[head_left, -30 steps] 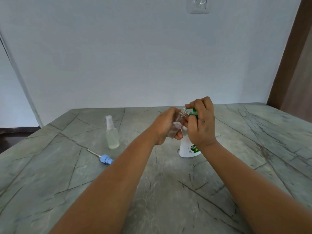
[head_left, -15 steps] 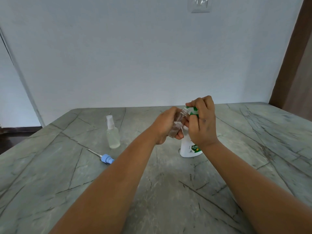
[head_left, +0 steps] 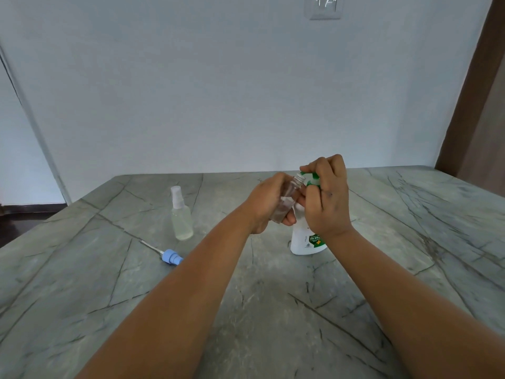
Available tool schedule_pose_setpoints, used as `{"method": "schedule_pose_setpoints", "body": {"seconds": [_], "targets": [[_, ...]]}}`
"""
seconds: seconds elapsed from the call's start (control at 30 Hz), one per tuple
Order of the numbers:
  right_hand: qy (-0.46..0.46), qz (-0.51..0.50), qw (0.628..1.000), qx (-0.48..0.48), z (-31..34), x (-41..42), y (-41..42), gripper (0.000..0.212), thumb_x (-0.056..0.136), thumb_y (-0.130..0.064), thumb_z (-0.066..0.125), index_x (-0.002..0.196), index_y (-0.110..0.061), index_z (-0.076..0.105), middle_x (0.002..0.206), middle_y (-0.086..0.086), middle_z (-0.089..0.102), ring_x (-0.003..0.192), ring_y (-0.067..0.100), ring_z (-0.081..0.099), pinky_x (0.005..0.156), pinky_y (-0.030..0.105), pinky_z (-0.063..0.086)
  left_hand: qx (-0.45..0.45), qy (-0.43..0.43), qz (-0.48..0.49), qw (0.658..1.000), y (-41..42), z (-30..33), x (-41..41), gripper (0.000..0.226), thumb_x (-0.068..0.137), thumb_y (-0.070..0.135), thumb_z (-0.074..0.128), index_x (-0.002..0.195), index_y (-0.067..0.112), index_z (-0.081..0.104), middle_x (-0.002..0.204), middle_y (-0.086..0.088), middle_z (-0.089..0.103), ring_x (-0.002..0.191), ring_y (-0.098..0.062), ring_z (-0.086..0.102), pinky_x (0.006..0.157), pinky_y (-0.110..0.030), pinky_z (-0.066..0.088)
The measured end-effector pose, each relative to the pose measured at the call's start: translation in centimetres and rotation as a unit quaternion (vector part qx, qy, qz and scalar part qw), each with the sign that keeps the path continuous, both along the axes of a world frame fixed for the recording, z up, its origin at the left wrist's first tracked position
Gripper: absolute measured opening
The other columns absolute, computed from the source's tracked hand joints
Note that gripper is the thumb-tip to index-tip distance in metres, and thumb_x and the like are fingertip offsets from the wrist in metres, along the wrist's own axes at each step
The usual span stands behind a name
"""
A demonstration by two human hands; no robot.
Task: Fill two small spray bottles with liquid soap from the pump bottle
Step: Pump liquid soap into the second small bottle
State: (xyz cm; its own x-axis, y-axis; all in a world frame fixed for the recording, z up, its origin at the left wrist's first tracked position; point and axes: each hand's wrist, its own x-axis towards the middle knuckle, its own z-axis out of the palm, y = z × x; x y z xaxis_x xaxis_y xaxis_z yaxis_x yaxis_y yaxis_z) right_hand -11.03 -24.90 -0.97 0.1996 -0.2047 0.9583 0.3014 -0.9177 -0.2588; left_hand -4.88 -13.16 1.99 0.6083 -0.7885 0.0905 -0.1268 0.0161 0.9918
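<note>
Soap is going into the second little bottle right now, as far as the scene lets you judge. Your left hand [head_left: 266, 205] is wrapped around the open spray bottle [head_left: 287, 201], tilted so its threaded mouth sits just under the green spout of the pump bottle [head_left: 307, 239], which stands on the stone table [head_left: 273, 310]. Your right hand [head_left: 326, 195] is curled over the pump head, fingers bent down on it. A small amount of liquid seems to sit low in the held bottle, though it is hard to be sure.

Over to the left, the other spray bottle [head_left: 181, 214] stands upright with its white cap on and pale liquid inside, so that one looks done. The blue spray cap [head_left: 170, 256] with its thin tube lies on the table nearer you, well apart from both hands.

Next you will likely need more presses, keeping mouth and spout lined up so nothing runs down the outside. Then reach for the blue cap, feed the tube in and screw it on.
</note>
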Motion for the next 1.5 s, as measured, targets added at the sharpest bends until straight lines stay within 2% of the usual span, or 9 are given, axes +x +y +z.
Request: {"method": "schedule_pose_setpoints", "body": {"seconds": [0.1,0.5,0.67,0.8,0.9,1.07,1.27,1.4,1.5], "targets": [[0.004,-0.01,1.0,0.009,-0.31,0.14,-0.25,0.024,0.073,-0.01,0.037,0.086,-0.005,0.057,0.093,-0.003,0.039,0.079,0.026,0.048,0.063,0.05,0.044,0.001,-0.007,0.002,1.0,0.02,-0.07,0.0,0.04,0.105,0.026,0.029,0.093,0.006,0.062,0.085,-0.018,0.063,0.043,-0.018,0.053,0.048,-0.026,0.047],[0.017,0.001,1.0,0.02,-0.19,0.0,-0.33,0.028,0.074,-0.012,0.035,0.091,-0.005,0.056,0.095,-0.002,0.039,0.078,0.026,0.048,0.061,0.044,0.045,0.004,-0.006,-0.003,1.0,0.02,-0.02,0.01,0.04,0.105,0.028,0.028,0.097,0.005,0.061,0.085,-0.019,0.063,0.044,-0.017,0.053,0.048,-0.026,0.046],[0.004,-0.001,1.0,0.019,-0.21,0.13,-0.22,0.023,0.073,-0.01,0.036,0.083,-0.005,0.056,0.089,-0.014,0.037,0.078,0.024,0.047,0.062,0.043,0.044,0.004,-0.005,-0.005,1.0,-0.02,-0.08,0.11,0.041,0.104,0.027,0.029,0.09,0.007,0.062,0.076,-0.013,0.064,0.045,-0.019,0.054,0.05,-0.027,0.048],[0.006,0.002,1.0,0.019,-0.31,0.16,-0.39,0.025,0.073,-0.01,0.036,0.087,-0.006,0.056,0.091,-0.007,0.04,0.077,0.026,0.048,0.06,0.047,0.045,-0.003,0.002,-0.015,1.0,0.11,0.01,-0.1,0.041,0.104,0.026,0.028,0.09,0.007,0.063,0.074,-0.009,0.066,0.044,-0.019,0.052,0.047,-0.025,0.046],[-0.005,0.007,1.0,-0.004,-0.11,-0.19,-0.22,0.03,0.072,-0.009,0.036,0.094,-0.005,0.055,0.098,-0.026,0.04,0.08,0.028,0.049,0.06,0.045,0.045,-0.012,0.009,-0.027,1.0,0.17,-0.07,-0.05,0.046,0.104,0.026,0.028,0.088,0.006,0.066,0.074,-0.008,0.069,0.045,-0.02,0.05,0.045,-0.023,0.044],[-0.023,-0.002,0.999,-0.031,0.16,-0.21,0.03,0.028,0.072,-0.006,0.034,0.087,0.0,0.056,0.101,-0.04,0.04,0.078,0.028,0.048,0.058,0.035,0.042,-0.024,0.013,-0.026,0.999,0.13,-0.13,-0.09,0.047,0.104,0.024,0.028,0.086,0.006,0.067,0.072,-0.008,0.069,0.043,-0.02,0.051,0.044,-0.022,0.043],[-0.013,0.004,1.0,0.017,-0.16,0.21,-0.4,0.021,0.072,-0.005,0.038,0.082,-0.003,0.056,0.09,-0.02,0.038,0.075,0.022,0.048,0.059,0.034,0.042,-0.018,0.002,-0.015,1.0,0.23,0.01,-0.25,0.046,0.105,0.023,0.027,0.085,0.008,0.065,0.072,-0.008,0.069,0.041,-0.018,0.052,0.042,-0.019,0.042],[-0.003,0.0,1.0,0.007,-0.31,0.07,-0.41,0.025,0.072,-0.008,0.036,0.087,-0.003,0.055,0.089,-0.005,0.039,0.077,0.021,0.046,0.059,0.035,0.042,-0.012,0.0,-0.016,1.0,0.25,0.04,-0.29,0.045,0.104,0.025,0.027,0.087,0.006,0.064,0.077,-0.012,0.066,0.041,-0.017,0.052,0.043,-0.02,0.043],[0.001,0.001,1.0,0.006,-0.2,-0.13,-0.39,0.029,0.073,-0.01,0.035,0.092,-0.002,0.056,0.091,-0.008,0.039,0.079,0.022,0.047,0.06,0.034,0.042,-0.008,-0.003,-0.014,1.0,0.28,0.11,-0.37,0.045,0.105,0.025,0.027,0.088,0.006,0.065,0.079,-0.012,0.067,0.041,-0.017,0.052,0.043,-0.02,0.043]]}}
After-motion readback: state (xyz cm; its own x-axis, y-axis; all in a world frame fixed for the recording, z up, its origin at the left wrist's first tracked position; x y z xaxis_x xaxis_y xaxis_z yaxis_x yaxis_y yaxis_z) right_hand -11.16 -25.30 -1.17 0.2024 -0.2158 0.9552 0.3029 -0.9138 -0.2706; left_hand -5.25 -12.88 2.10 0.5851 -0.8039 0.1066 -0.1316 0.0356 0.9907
